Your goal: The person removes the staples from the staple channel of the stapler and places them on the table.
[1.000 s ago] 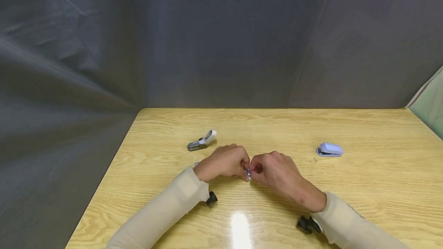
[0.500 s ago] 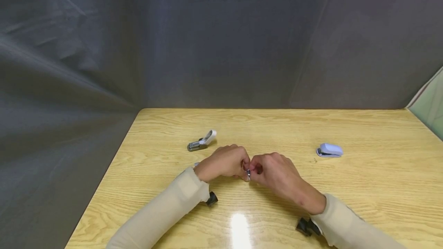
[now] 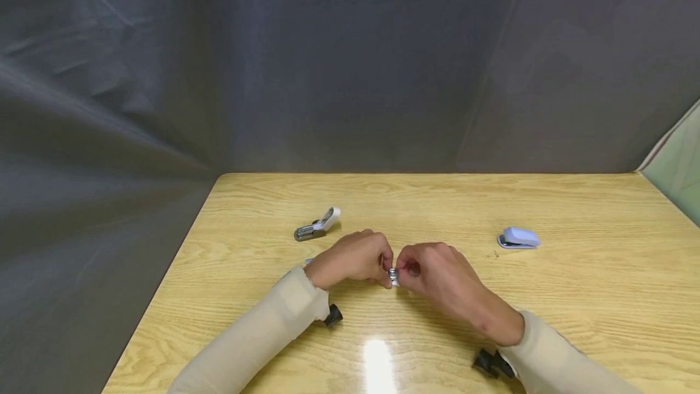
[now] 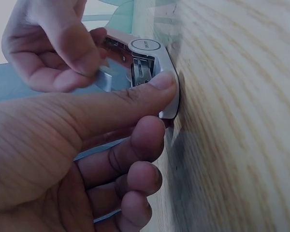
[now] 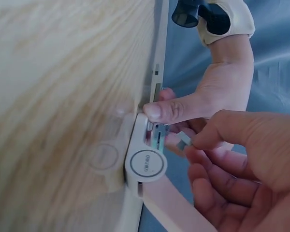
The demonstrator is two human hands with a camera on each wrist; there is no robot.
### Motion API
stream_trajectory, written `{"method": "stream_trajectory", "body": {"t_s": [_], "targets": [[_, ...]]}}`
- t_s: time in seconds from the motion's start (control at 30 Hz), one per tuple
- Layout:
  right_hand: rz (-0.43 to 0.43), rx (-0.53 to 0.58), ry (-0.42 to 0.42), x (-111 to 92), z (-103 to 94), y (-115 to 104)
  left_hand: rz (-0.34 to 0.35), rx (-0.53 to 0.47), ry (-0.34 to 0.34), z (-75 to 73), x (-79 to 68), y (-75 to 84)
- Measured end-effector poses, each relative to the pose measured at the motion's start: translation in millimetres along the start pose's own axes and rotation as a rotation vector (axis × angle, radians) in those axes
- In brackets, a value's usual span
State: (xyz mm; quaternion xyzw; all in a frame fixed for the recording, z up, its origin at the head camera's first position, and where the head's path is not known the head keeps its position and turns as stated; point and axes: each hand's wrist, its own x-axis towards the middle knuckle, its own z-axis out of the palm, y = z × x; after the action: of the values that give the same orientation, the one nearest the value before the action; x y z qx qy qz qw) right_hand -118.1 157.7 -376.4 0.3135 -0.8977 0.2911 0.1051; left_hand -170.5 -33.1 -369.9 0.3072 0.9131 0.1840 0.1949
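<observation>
A small white stapler [image 5: 141, 145] stands unfolded on the table, its pale pink arm [image 5: 171, 205] swung away from the metal staple channel [image 4: 141, 71]. My left hand [image 3: 355, 255] grips its base, the thumb pressing on the white end in both wrist views. Between thumb and forefinger, my right hand [image 3: 440, 272] pinches a short strip of staples [image 5: 183, 139]. In the left wrist view the strip [image 4: 104, 79] is beside the channel, apart from it. From the head view, most of the stapler is hidden by the hands.
An open stapler with a white handle [image 3: 330, 217] lies behind my left hand. Farther right is a lavender stapler [image 3: 518, 238] beside small dark marks [image 3: 497, 254]. A pale object [image 3: 309, 260] shows partly behind the left wrist. A dark curtain [image 3: 350, 78] hangs behind the table.
My right hand has shifted slightly right, away from the left, so more of the silver metal shows between them. The left hand keeps its grip on the stapler.
</observation>
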Motion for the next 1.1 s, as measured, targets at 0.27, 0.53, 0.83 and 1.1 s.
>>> {"method": "stream_trajectory", "body": {"t_s": [0.27, 0.53, 0.83, 1.1], "targets": [[-0.030, 0.055, -0.021, -10.1, -6.1, -7.2, 0.006, -0.009, -0.003, 0.4, -0.5, -0.4], [-0.056, 0.061, -0.029, -24.1, -8.3, -10.4, 0.013, 0.028, 0.008, 1.5, -1.4, 0.1], [-0.042, 0.093, -0.063, -34.5, -5.9, -8.5, 0.018, 0.092, 0.036, 4.4, -3.1, 5.7], [-0.036, 0.109, -0.076, -37.0, -0.4, -7.4, 0.015, 0.151, 0.033, 2.7, -5.2, 7.0]]}}
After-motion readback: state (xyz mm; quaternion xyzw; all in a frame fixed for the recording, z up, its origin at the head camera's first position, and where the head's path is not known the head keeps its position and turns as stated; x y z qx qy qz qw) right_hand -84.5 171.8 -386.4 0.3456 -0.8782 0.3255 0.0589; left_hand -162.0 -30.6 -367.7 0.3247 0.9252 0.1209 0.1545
